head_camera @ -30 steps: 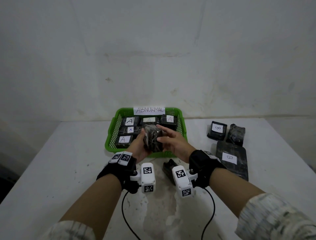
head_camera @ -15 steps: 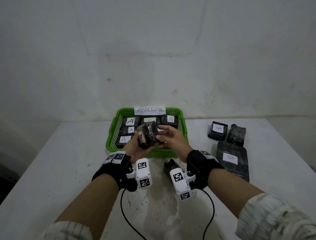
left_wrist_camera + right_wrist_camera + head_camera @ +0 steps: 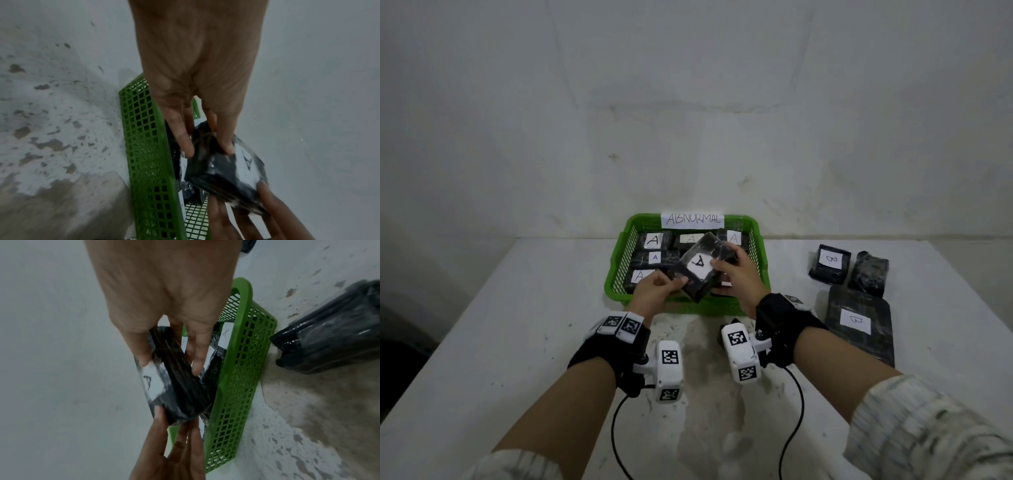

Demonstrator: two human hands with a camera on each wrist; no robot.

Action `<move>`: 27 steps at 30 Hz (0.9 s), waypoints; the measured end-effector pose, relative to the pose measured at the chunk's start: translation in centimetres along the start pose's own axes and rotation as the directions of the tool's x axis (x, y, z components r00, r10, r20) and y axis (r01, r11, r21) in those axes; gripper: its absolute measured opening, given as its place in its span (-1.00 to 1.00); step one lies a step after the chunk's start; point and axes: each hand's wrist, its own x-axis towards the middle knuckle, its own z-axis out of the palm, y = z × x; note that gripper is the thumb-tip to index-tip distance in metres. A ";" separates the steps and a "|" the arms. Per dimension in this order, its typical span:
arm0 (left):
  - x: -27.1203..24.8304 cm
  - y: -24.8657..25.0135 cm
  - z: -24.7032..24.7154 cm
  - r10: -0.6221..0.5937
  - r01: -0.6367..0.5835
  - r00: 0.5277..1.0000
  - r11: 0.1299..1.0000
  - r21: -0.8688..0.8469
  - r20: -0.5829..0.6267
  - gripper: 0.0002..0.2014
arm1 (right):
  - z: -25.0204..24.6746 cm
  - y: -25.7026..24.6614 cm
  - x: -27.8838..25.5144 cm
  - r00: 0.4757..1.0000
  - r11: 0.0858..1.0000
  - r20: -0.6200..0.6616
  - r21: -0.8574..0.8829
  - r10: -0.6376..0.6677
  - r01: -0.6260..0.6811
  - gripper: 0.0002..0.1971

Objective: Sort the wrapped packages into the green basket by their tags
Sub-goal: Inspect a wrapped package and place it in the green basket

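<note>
Both hands grip one black wrapped package above the green basket. The left hand pinches its near-left corner, thumb on top and fingers curled underneath. The right hand clamps the far-right end, thumb on the upper face and fingers bent round the underside. The package is tilted, its white tag turned up toward the head camera, with a hand-drawn A that reads upside down from there.

In the basket, five other tagged packages show: three along the far wall, two on the left. The middle far tag is faint, and the near-left tag is partly covered by the left hand. Anything under the held package is hidden. A paper sign on the far rim reads ABNORMAL.

To the right on the white worktop lie three more packages: a small one marked B, a crumpled one beside it with no tag visible, and a large flat one marked B. A small dark thing behind the right wrist camera is mostly hidden.
</note>
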 end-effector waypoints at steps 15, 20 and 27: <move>0.9 0.5 1.0 -0.109 0.111 0.994 0.960 -0.257 0.023 -0.70 | -0.4 -0.3 0.3 0.954 0.961 0.125 0.006 0.274 -0.277 -0.73; 2.1 -0.3 0.2 -0.090 0.081 0.990 0.993 -0.091 -0.106 -0.60 | -1.4 0.1 1.0 0.957 0.959 0.064 0.001 0.282 -0.283 -0.46; 3.2 -1.5 -1.3 0.083 0.013 0.993 0.647 0.762 -0.087 -0.34 | -0.2 2.9 3.1 0.987 0.975 -0.100 -0.170 0.125 -0.140 -0.57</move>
